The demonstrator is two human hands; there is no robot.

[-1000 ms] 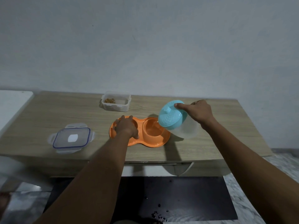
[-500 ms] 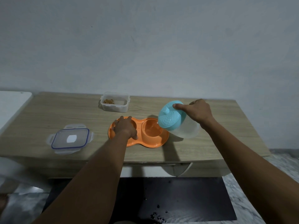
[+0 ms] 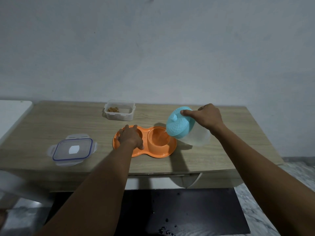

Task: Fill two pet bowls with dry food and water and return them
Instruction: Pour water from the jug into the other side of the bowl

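Head: right hand (image 3: 208, 117) grips tilted frosted jug (image 3: 198, 138), bumpy teal lid (image 3: 179, 125); left hand (image 3: 130, 137), fingers (image 3: 127, 128) flat, on orange double bowl (image 3: 160, 153).

Orange double bowl (image 3: 162, 153), turquoise dimpled jug lid (image 3: 179, 126), blue-rimmed clear lid (image 3: 73, 149), wood-grain table (image 3: 51, 126)
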